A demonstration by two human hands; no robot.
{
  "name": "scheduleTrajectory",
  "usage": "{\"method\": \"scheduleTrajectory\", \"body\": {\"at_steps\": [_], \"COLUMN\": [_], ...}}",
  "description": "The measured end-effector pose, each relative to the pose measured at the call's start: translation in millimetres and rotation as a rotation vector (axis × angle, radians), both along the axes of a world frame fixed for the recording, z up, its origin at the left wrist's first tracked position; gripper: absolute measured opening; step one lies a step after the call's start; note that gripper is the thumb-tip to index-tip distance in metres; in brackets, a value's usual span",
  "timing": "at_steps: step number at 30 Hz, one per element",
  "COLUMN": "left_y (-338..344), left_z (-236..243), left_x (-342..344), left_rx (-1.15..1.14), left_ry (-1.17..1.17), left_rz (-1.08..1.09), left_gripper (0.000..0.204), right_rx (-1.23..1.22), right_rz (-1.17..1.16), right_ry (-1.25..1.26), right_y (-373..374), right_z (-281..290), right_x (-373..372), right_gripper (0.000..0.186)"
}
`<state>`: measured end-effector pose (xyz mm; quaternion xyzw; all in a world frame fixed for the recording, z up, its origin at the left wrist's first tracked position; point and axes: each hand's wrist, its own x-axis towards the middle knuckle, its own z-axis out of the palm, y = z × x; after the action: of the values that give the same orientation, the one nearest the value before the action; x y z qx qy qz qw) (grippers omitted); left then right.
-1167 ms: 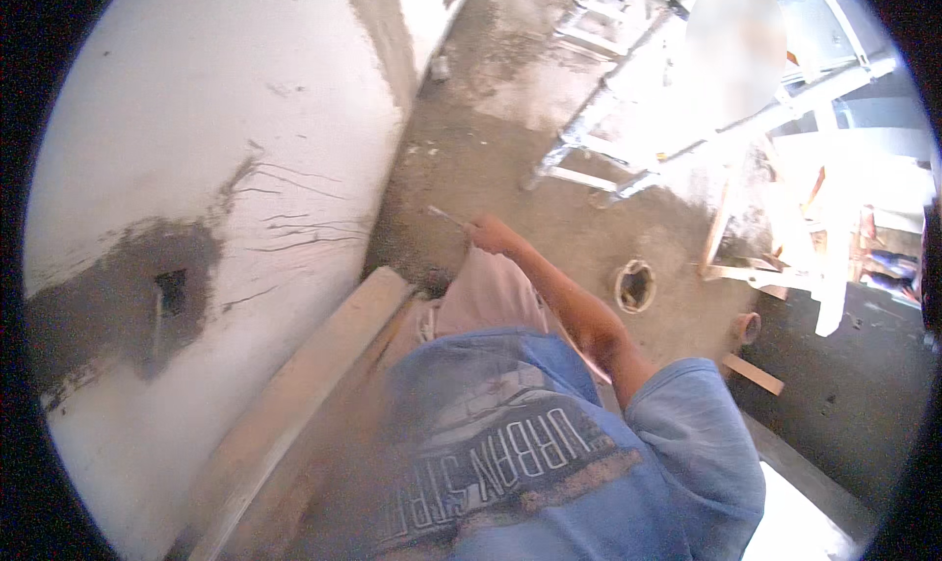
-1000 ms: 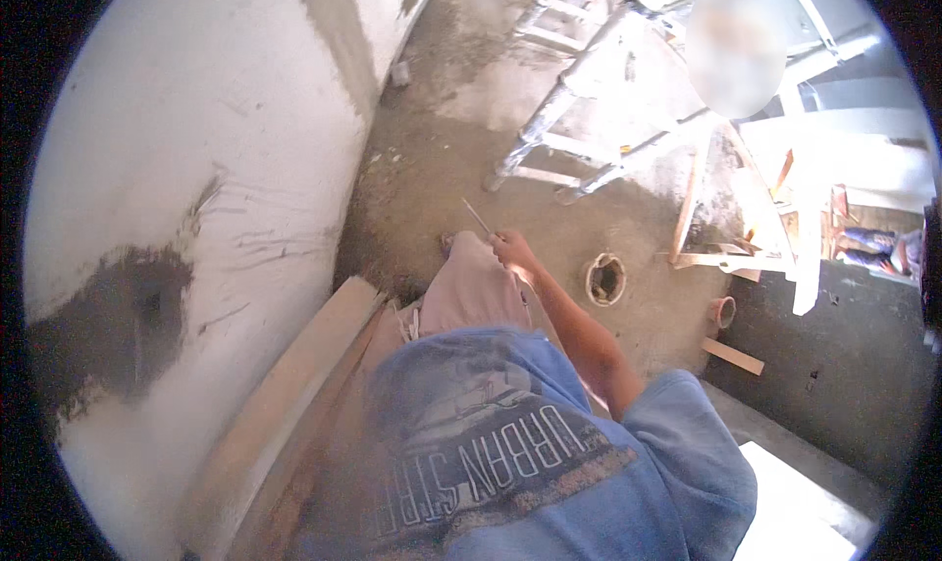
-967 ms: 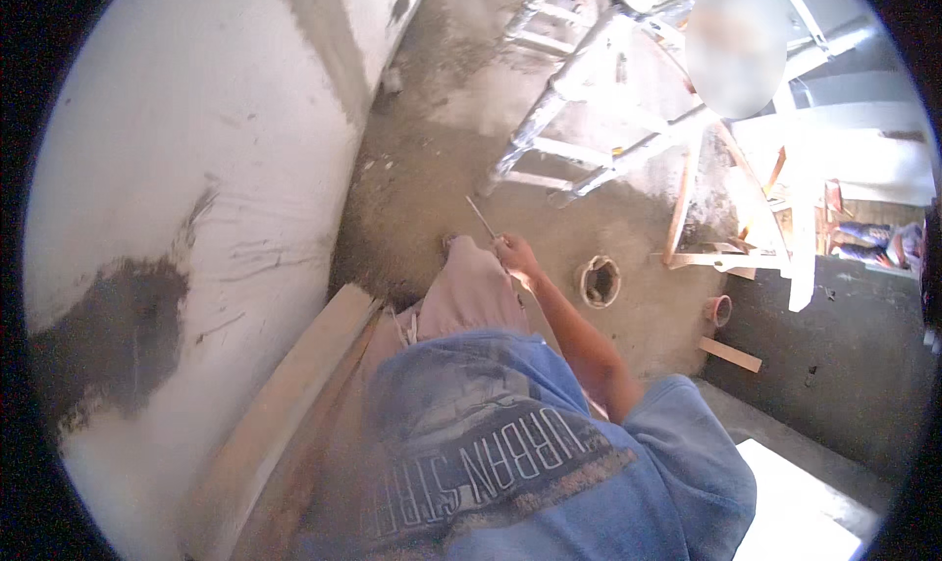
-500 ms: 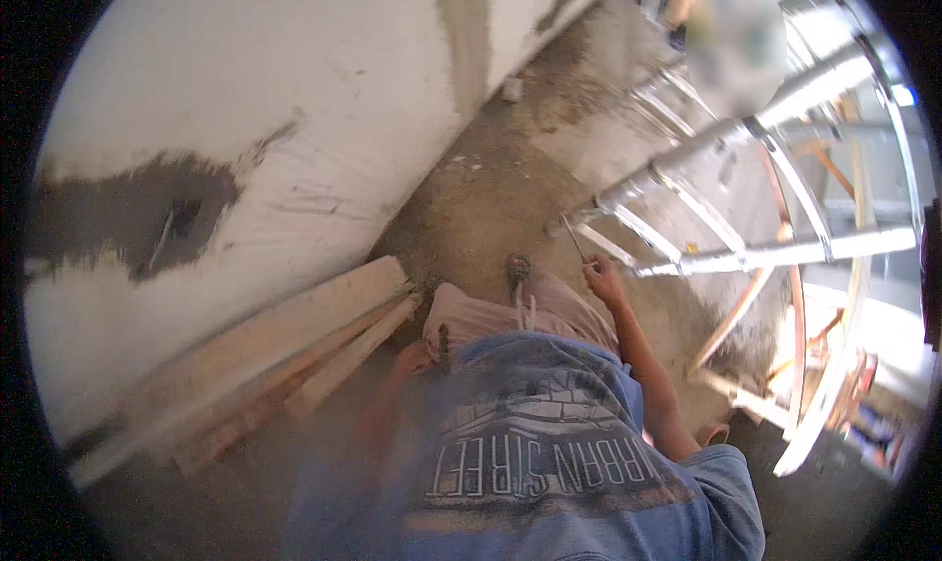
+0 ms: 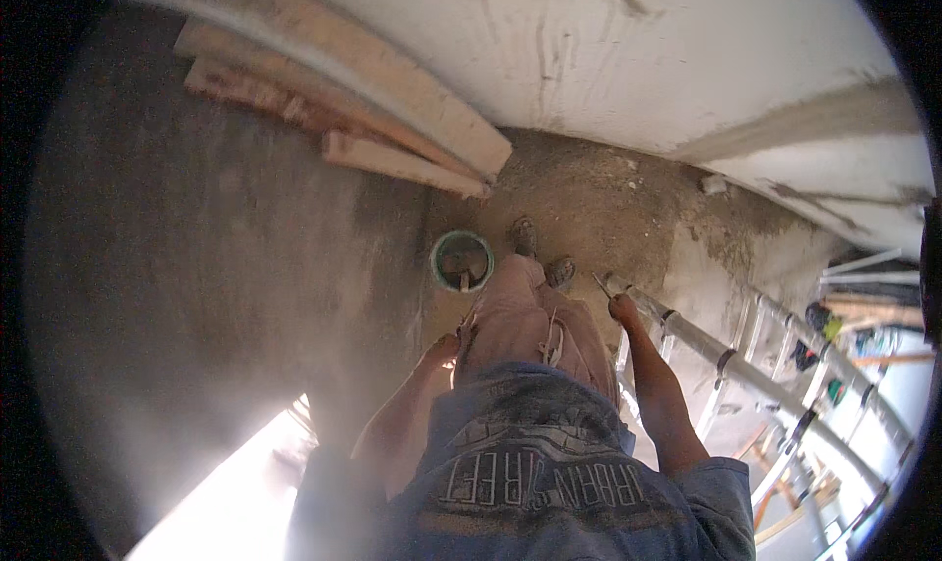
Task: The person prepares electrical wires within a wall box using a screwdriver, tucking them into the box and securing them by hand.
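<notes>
Right arm (image 5: 669, 404) comes out of the short sleeve at lower right, forearm angled up and slightly left, held out beside the thigh. Right hand (image 5: 622, 309) closed around one end of a thin tool (image 5: 601, 286); fingers bunched, individual ones too small to separate. Left arm (image 5: 400, 414) slants up and right from the lower edge, upper part blurred and hazy. Left hand (image 5: 444, 348) hangs just beside the trousers (image 5: 505, 316) at hip side; finger spread and any hold can't be told.

Thin tool: slim, straight, rod-like, greyish, narrow free end aimed up-left away from the knuckles. It's above the floor (image 5: 608, 203), right of the feet, just beside the lower end of the ladder (image 5: 751, 370) as seen; tip shape too small to read. Ladder is pale metal with dark bands, running off toward the lower right.

Bucket (image 5: 435, 262) near the floor's left edge, round, green rim, dark inside, short light handle-like piece showing at its near side. Planks (image 5: 368, 66) lie stacked lengthwise at upper left, ends near the floor's upper left corner, by the stained white wall (image 5: 726, 56).
</notes>
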<state>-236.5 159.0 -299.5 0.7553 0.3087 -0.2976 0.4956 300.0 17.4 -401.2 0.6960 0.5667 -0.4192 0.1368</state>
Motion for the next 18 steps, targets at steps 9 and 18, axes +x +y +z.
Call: {"method": "scheduleTrajectory", "body": {"at_steps": [9, 18], "left_y": [-69, 6], "left_z": [110, 287], "left_x": [-12, -10], "left_rx": [0.151, 0.082], "left_ry": [0.019, 0.307], "left_rz": [0.044, 0.062], "left_gripper": [0.037, 0.038], "right_rx": [-0.001, 0.092], "right_rz": [-0.228, -0.486], "right_ry": [0.005, 0.371], "right_y": [127, 183], "right_z": [32, 162], "right_x": [12, -57], "right_gripper": [0.044, 0.050]}}
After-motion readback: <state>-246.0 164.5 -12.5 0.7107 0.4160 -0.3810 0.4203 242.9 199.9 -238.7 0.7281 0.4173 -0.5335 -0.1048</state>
